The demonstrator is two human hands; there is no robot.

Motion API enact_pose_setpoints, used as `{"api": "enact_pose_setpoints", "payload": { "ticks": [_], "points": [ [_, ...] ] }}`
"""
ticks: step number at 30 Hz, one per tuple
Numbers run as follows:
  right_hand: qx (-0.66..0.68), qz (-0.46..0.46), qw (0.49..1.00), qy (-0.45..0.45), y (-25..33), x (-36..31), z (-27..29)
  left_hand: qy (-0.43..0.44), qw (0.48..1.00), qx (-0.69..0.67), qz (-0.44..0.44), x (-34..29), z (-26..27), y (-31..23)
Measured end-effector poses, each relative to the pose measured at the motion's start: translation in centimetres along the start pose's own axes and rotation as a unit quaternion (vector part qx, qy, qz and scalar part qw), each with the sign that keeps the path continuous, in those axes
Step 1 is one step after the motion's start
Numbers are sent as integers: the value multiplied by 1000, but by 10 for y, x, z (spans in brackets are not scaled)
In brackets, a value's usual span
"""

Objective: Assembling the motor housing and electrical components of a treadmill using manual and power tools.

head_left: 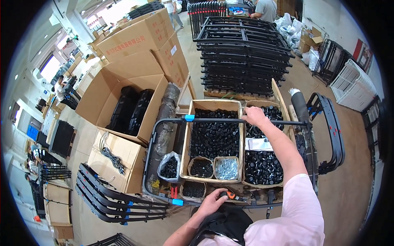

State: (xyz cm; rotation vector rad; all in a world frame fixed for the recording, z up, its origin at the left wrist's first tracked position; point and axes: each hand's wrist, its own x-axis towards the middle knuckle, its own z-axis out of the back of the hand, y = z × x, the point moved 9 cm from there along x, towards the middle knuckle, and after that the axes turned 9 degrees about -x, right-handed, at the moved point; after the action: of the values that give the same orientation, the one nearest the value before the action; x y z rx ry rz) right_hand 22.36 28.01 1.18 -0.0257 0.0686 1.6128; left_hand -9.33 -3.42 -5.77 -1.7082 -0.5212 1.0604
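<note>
Factory floor: left hand (211, 201) grips orange-handled tool (233, 196) (pointing right, lying crosswise).

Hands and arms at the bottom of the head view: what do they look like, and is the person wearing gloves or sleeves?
Both hands are bare, with no gloves: the left hand and the right hand. The forearms are bare too. A short pale pink sleeve covers the right upper arm. No watch or rings can be made out.

To our left we see an open cardboard box (107, 95) of black parts; ahead, a tall stack of black metal frames (243, 57); right, white wire racks (353, 84).
</note>
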Motion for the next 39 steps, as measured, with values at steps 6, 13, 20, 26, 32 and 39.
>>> {"api": "enact_pose_setpoints", "payload": {
  "ticks": [6,13,20,26,32,39],
  "points": [
    [7,-29,998,-57,-13,7,-7,7,1000,-8,-10,4,0,2],
    [85,-50,989,111,-25,18,-23,92,988,123,-32,-2,-23,-20],
    [17,-110,994,-14,-22,1,-9,181,970,154,-49,-9,-68,-13],
    [142,-37,988,-57,-12,14,-16,210,959,174,-76,1,-83,-7],
    [99,-28,991,-91,-3,15,-4,218,923,228,-220,-12,-90,-27],
    [28,-17,999,40,3,2,-4,295,914,223,-169,-17,-109,-17]
  ]
}}
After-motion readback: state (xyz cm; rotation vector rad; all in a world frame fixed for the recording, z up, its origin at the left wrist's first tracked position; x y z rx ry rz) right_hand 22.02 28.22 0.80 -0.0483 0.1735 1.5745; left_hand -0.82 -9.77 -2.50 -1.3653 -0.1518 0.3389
